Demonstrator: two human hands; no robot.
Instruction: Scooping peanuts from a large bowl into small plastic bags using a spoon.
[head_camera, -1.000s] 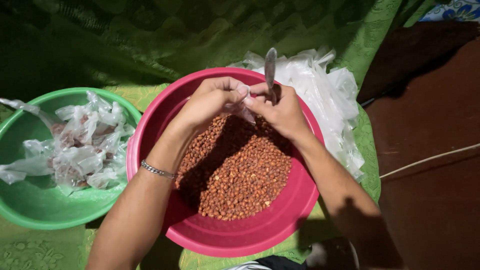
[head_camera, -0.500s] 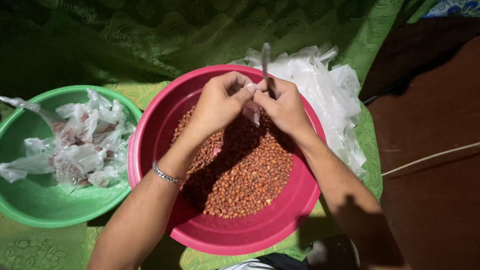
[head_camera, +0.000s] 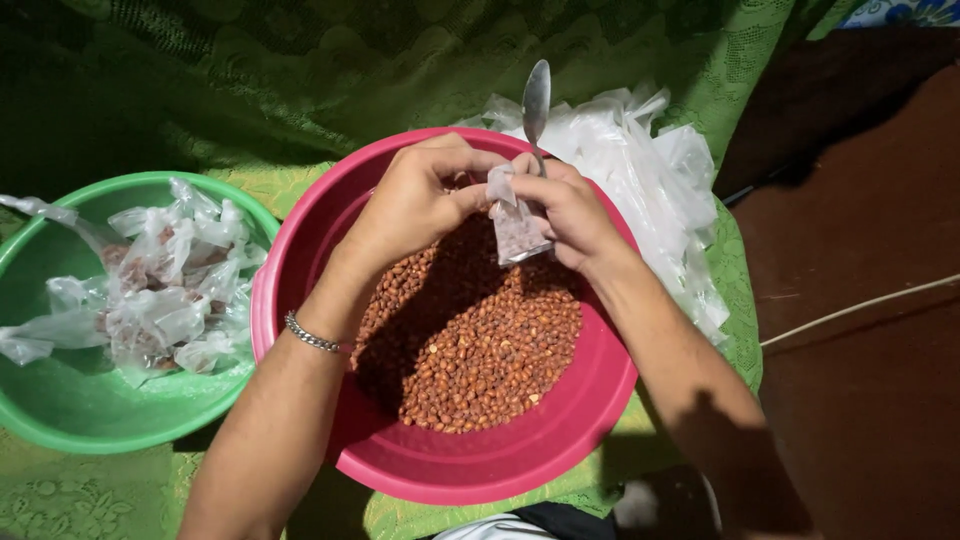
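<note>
The big pink bowl (head_camera: 300, 300) sits in the middle on a green cloth (head_camera: 300, 80) and is full of brown peanuts (head_camera: 480, 350). To do this part well, it seems best to keep the little clear bag (head_camera: 515, 225) right over the pink bowl, so any nut that slips falls back in, and to hold its top open wide. The green bowl (head_camera: 60, 410) to the left holds small tied bags of nuts (head_camera: 165, 290). A pile of empty clear bags (head_camera: 660, 190) lies behind the pink bowl. The left hand (head_camera: 415, 205) pinches the top of the little bag with its fingers closed. The right hand (head_camera: 575, 215) is closed too, holding the bag's other side and a metal spoon (head_camera: 536, 100) that points up.
</note>
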